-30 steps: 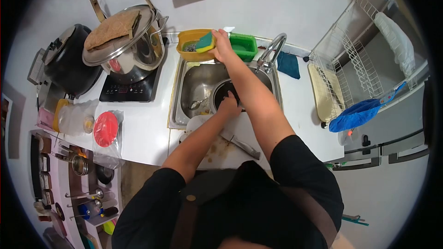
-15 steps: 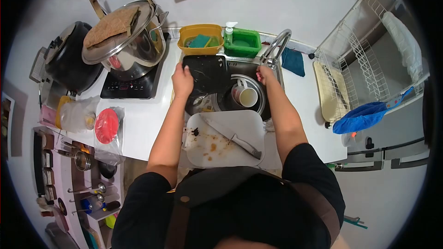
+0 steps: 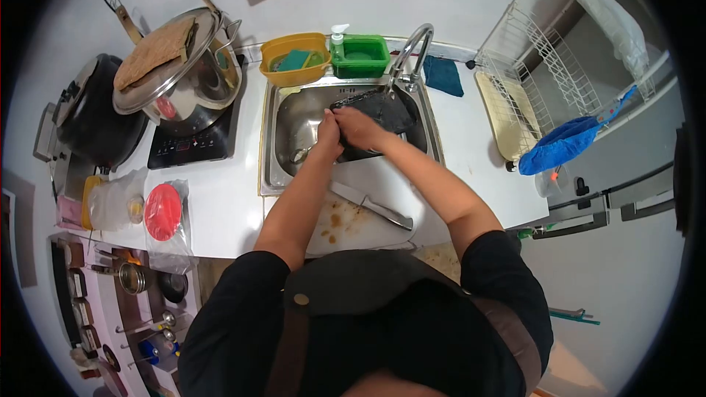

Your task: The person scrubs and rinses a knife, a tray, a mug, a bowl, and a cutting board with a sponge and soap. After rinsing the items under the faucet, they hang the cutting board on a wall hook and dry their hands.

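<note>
A black rectangular tray [image 3: 384, 112] is tilted in the right part of the sink, under the tap [image 3: 420, 44]. My left hand [image 3: 329, 136] is closed on its left end. Right beside it, my right hand [image 3: 357, 129] has its fingers curled over the same end, and the two hands touch. Water seems to fall from the spout onto the tray. Just in front of the sink, a knife [image 3: 375, 207] with a grey handle lies on a stained white cutting board [image 3: 323, 245]. My hands and the tray hide most of what is in the sink's right side.
Behind the steel sink [image 3: 273, 165] stand a yellow basin [image 3: 296, 77] with sponges, a green tub [image 3: 371, 66] and a pump bottle [image 3: 338, 40]. A large pot [image 3: 191, 95] sits on the cooktop [image 3: 193, 143] at left. At right is a wire dish rack [image 3: 548, 66].
My right hand has left the tap and joined my left hand at the tray. The tray has moved right, under the spout. The mug and bowl are now hidden. My view has shifted slightly.
</note>
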Motion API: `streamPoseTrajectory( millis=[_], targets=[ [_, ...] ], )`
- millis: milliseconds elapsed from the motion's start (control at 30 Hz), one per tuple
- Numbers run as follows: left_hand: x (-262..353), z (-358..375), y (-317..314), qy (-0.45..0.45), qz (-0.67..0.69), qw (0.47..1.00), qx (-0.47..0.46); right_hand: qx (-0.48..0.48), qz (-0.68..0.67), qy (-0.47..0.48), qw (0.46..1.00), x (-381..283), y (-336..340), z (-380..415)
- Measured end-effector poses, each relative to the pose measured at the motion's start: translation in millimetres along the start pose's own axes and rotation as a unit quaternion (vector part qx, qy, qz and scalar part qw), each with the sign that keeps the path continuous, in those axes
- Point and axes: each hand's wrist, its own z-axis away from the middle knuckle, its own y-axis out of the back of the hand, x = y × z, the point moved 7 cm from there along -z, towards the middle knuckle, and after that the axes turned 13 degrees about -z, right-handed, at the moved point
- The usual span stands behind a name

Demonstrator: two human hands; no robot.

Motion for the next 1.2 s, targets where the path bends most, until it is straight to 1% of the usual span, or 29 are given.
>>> streamPoseTrajectory(
  millis=[33,67,133,167,200,267,300,333,367,400,467,533,600,633,700,733,800,833,867,933,967,1000,1067,1100,1133,1200],
  targets=[
    [18,27,-18,0.0,0.034,0.999,-0.022,0.029,-0.066,-0.095,0.993,6,-4,4],
    [18,30,-20,0.004,0.034,0.999,-0.025,0.029,-0.065,-0.1,0.992,8,0,10],
    [25,23,-11,-0.049,-0.028,0.998,-0.007,0.001,0.038,-0.257,0.966,17,26,22],
    [29,19,-2,-0.07,-0.044,0.996,0.026,0.01,0.079,-0.281,0.956,38,25,32],
    [35,20,1,-0.073,-0.045,0.996,0.029,0.031,0.069,-0.349,0.934,47,30,43],
    [46,27,2,-0.095,-0.004,0.995,0.004,0.003,0.068,-0.366,0.928,41,17,53],
    [46,25,0,-0.099,-0.004,0.995,0.007,-0.035,0.049,-0.324,0.944,26,10,47],
    [40,22,-1,-0.079,-0.031,0.996,0.038,-0.075,0.03,-0.283,0.956,13,3,42],
    [29,22,1,-0.055,-0.059,0.994,0.07,-0.083,0.055,-0.232,0.967,12,-4,35],
    [23,26,-1,-0.053,-0.061,0.994,0.072,-0.084,0.052,-0.233,0.967,16,-5,33],
    [20,28,-14,-0.038,-0.006,0.999,0.008,-0.028,0.089,-0.292,0.952,35,14,29],
    [25,26,-6,-0.048,-0.007,0.999,0.01,0.05,0.105,-0.391,0.913,50,30,42],
    [27,26,3,-0.057,-0.004,0.998,0.014,0.016,0.121,-0.437,0.891,50,24,51],
    [31,31,1,-0.058,-0.004,0.998,0.015,0.017,0.12,-0.436,0.892,38,25,51],
    [32,40,-4,-0.041,0.013,0.999,0.019,-0.046,0.082,-0.302,0.949,3,10,35],
    [25,41,-3,-0.037,0.013,0.999,0.019,-0.048,0.08,-0.305,0.948,3,2,33],
    [20,34,-14,-0.068,0.04,0.996,-0.039,-0.094,0.089,-0.213,0.969,-2,-12,19],
    [17,24,-3,-0.068,0.044,0.996,-0.034,-0.101,0.077,-0.149,0.981,-13,-13,21],
    [13,14,4,-0.069,0.045,0.996,-0.038,-0.099,0.081,-0.15,0.98,-15,-10,28],
    [25,33,13,-0.073,0.046,0.996,-0.006,-0.174,0.053,-0.078,0.98,-37,-14,40],
    [26,33,15,-0.075,0.049,0.996,0.019,-0.174,0.063,-0.083,0.979,-41,-13,40],
    [25,36,12,-0.072,0.049,0.996,0.019,-0.175,0.061,-0.086,0.979,-40,-15,36],
    [22,47,3,-0.063,0.01,0.997,0.036,-0.12,0.102,-0.127,0.979,-19,-12,25],
    [25,46,4,-0.093,-0.072,0.991,0.063,-0.07,0.095,-0.13,0.985,-13,-3,20],
    [24,43,3,-0.095,-0.071,0.991,0.062,-0.069,0.097,-0.13,0.984,-7,-1,20],
    [20,45,2,-0.062,0.006,0.997,0.036,-0.038,0.077,-0.191,0.978,8,8,21]
  ],
)
